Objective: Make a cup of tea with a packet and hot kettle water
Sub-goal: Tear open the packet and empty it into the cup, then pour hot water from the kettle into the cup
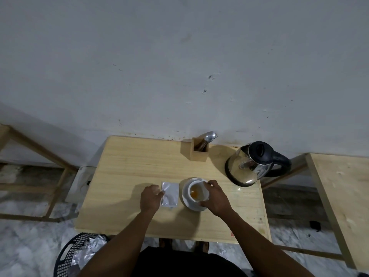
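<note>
A white cup [197,191] with a little orange-brown liquid at its bottom is tilted over a white saucer [185,198] near the middle of the wooden table [129,166]. My right hand [214,197] grips the cup from its right side. A silver packet [169,193] lies flat on the table just left of the saucer. My left hand [150,197] rests on the packet's left edge, its fingers touching it. A steel kettle [251,163] with a black lid and handle stands at the table's back right.
A wooden holder [199,150] with spoons stands at the back of the table, near the wall. A black basket [79,254] with crumpled silver packets sits on the floor at lower left. A second wooden table [343,196] is at the right, and a wooden frame [40,172] at the left.
</note>
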